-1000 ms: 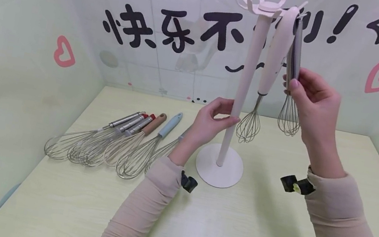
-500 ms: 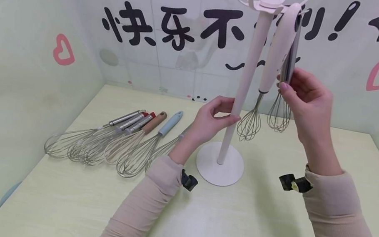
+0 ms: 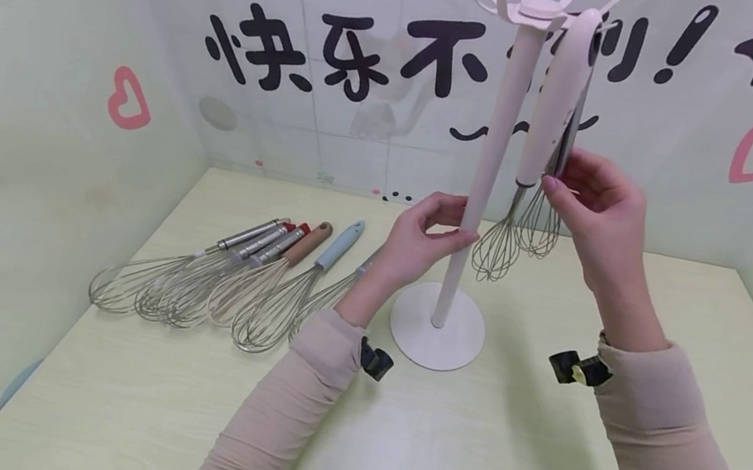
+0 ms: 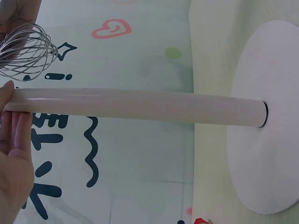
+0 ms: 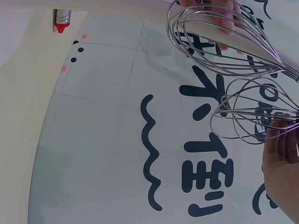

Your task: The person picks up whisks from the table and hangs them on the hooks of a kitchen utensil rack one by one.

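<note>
My left hand (image 3: pixel 425 235) grips the pole (image 3: pixel 504 123) of a pale pink utensil stand, thumb in front, a little below mid-height. A whisk with a thick pink handle (image 3: pixel 557 99) hangs from a hook on the stand's right side. Close behind it is a steel-handled whisk (image 3: pixel 542 229), its upper end hidden by the pink handle. My right hand (image 3: pixel 601 224) pinches this steel whisk low on the handle, just above the wires. In the right wrist view, the steel whisk's wires (image 5: pixel 247 112) sit beside the other whisk's wires (image 5: pixel 219 42), apart from them.
Several whisks (image 3: pixel 277 285) lie side by side on the table left of the stand, with steel, red-tipped, brown and light-blue handles. The stand's round base (image 3: pixel 414 342) rests on the table. Upturned hooks (image 3: pixel 491 2) ring its top. A printed wall sheet (image 3: pixel 332 143) stands close behind.
My right hand has shifted left and slightly down with the steel whisk, which now sits closer behind the pink-handled one. The left hand keeps its hold on the pole.
</note>
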The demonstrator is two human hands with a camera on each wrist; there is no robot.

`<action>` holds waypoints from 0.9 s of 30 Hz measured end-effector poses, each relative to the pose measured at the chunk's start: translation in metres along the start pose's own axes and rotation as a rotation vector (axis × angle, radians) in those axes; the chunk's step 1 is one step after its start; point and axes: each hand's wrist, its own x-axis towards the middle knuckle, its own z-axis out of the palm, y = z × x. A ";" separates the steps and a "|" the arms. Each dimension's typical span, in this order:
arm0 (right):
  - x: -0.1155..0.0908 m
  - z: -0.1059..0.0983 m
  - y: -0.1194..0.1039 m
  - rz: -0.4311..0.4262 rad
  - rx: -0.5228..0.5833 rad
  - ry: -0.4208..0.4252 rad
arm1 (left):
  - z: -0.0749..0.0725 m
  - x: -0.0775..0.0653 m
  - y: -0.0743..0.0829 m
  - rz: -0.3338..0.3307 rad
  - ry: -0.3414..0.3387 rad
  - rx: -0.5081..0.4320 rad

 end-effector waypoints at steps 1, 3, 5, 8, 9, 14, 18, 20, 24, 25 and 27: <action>0.000 0.000 0.001 0.001 -0.001 -0.001 | 0.000 0.000 0.000 0.000 -0.001 0.002; 0.000 -0.001 0.001 0.005 -0.003 -0.003 | 0.000 0.000 0.000 -0.005 0.000 0.008; -0.001 -0.001 0.002 0.009 -0.006 -0.006 | 0.000 0.000 0.001 -0.010 0.002 0.013; -0.001 0.000 0.003 0.012 -0.012 -0.011 | 0.000 -0.001 0.001 -0.016 0.005 0.019; -0.001 0.000 0.003 0.011 -0.017 -0.013 | 0.000 0.000 0.001 -0.016 0.006 0.020; -0.003 -0.001 0.006 0.012 -0.042 -0.027 | 0.000 0.000 -0.001 -0.016 0.005 0.022; -0.003 -0.001 0.007 0.018 -0.048 -0.029 | 0.000 0.001 -0.001 -0.020 0.003 0.020; -0.003 -0.001 0.007 0.019 -0.049 -0.029 | 0.000 0.000 -0.001 -0.020 0.002 0.019; -0.003 -0.001 0.008 0.021 -0.047 -0.032 | 0.000 0.000 -0.001 -0.019 0.007 0.014; -0.003 -0.001 0.008 0.022 -0.049 -0.032 | 0.000 0.000 -0.001 -0.019 0.008 0.014; -0.003 -0.001 0.008 0.024 -0.057 -0.031 | 0.001 0.000 0.000 -0.023 0.010 0.010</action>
